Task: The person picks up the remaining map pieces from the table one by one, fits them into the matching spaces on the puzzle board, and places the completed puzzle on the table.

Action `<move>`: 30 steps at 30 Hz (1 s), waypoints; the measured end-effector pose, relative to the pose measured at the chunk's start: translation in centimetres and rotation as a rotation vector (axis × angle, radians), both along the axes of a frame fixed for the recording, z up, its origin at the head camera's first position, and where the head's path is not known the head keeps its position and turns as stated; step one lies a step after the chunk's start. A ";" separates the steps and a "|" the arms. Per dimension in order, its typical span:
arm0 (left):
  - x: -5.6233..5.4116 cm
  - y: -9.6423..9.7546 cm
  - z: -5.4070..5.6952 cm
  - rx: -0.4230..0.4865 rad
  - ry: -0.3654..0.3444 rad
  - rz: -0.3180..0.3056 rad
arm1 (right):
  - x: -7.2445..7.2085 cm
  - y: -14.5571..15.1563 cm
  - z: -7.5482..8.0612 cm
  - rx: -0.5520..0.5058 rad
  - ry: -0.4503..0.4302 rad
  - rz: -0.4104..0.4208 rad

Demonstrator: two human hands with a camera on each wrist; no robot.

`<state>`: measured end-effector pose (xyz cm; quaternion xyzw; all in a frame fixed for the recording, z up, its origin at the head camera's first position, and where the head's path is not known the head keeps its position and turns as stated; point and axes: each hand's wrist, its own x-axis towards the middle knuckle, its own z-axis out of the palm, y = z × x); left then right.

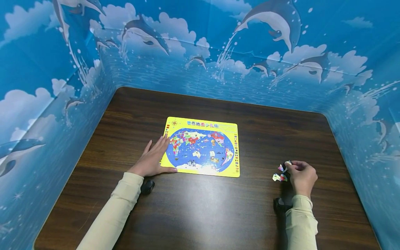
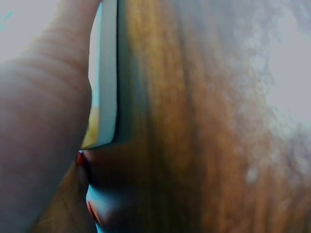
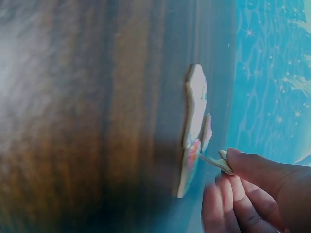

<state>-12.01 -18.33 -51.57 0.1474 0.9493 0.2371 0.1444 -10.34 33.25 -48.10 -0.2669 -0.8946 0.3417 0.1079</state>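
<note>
A yellow-bordered world map puzzle board [image 1: 202, 175] lies flat on the dark wooden table. My left hand [image 1: 151, 158] rests spread on its left edge, the thumb along the bottom left corner. In the left wrist view that hand [image 2: 41, 107] lies beside the board's thick grey edge [image 2: 108, 82]. Off to the right, my right hand [image 1: 302, 176] pinches a small puzzle piece [image 3: 221, 166] between thumb and fingers, just over several loose puzzle pieces [image 1: 276, 177]. Most of the pinched piece is covered by the fingertips. In the right wrist view, a pale loose piece [image 3: 197, 102] lies flat.
The brown table [image 1: 206, 211] spreads around the board and pieces. A blue cloth backdrop with dolphins [image 1: 175, 74] stands along its back and sides. Small black devices [image 1: 147, 186] sit at both wrists. Light glares off the board's lower edge and the table in front.
</note>
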 end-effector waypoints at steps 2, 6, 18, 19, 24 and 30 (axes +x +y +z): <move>0.0 0.0 0.0 0.001 -0.001 0.002 | 0.0 -0.1 0.2 0.010 0.015 -0.003; 0.0 -0.1 0.1 -0.004 -0.003 0.003 | -0.1 -0.3 0.5 0.031 0.035 -0.009; 0.0 0.0 0.1 0.002 0.003 0.000 | -0.6 -1.4 2.0 -0.120 0.057 0.014; 0.0 0.0 0.1 0.003 0.004 -0.001 | -0.7 -1.5 2.1 -0.127 0.060 0.018; -0.1 -0.1 0.1 0.003 0.008 -0.005 | -0.9 -2.4 2.6 -0.108 0.038 0.040; 0.0 -0.1 0.1 0.009 0.009 -0.006 | -1.3 -3.7 2.9 -0.071 0.015 0.069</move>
